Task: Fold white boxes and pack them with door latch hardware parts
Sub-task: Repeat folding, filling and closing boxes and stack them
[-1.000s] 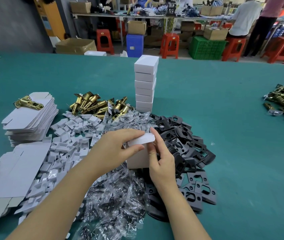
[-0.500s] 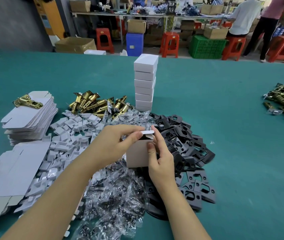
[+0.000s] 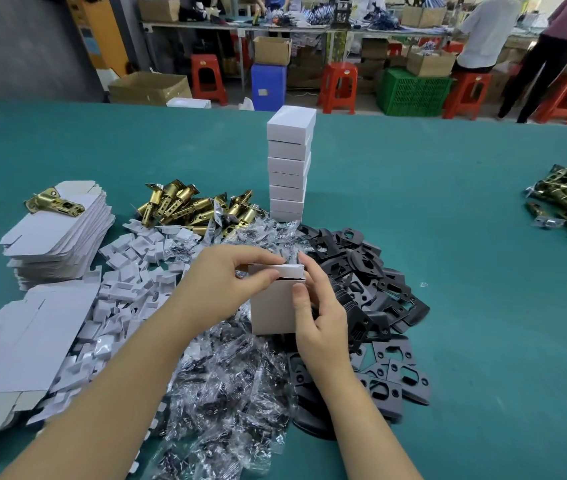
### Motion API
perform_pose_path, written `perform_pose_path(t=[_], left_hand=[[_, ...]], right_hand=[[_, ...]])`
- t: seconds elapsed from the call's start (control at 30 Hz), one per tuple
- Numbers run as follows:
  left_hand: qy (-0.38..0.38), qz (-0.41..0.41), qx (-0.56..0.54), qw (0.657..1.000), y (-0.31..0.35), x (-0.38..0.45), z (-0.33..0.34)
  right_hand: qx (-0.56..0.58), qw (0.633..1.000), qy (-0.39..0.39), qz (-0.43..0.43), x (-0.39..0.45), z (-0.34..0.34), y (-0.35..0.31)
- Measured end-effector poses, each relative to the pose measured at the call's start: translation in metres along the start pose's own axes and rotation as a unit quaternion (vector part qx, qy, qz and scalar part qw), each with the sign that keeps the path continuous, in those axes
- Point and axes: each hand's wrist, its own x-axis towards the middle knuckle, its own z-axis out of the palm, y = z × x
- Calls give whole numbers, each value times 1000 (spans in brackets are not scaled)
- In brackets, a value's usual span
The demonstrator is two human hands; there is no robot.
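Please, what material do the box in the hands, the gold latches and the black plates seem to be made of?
The box in the hands: thin matte white cardboard, judging by its creased fold at the flap.
The gold latches: probably metal with a shiny brass-coloured finish; they show bright reflections.
The black plates: flat stamped shapes with a matte black finish; coated metal or plastic, the picture cannot settle it.

Teal table (image 3: 448, 202) under box stack (image 3: 289, 164), brass latches (image 3: 192, 206), black plates (image 3: 372, 289).
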Motion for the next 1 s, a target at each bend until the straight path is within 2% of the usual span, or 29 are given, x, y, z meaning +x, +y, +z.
perform_pose_path(t=[0.27,0.53,0.63,0.77,1.0], left_hand=[[-20,59,11,998,7,-9,3],[-57,26,-43,997,0,-11,-2],[-50,-28,-100,993,-3,-13,-4],[-51,-11,-131,990,-6,-16,-5],[-61,15,-62,996,-8,-16,-6]], right_hand=[[4,998,48,-34,0,-1,-3],[-9,993,53,-106,0,-1,-3],[-5,993,53,-101,0,-1,-2],[3,995,45,-89,1,0,-1],[22,998,40,-50,2,-1,-2]])
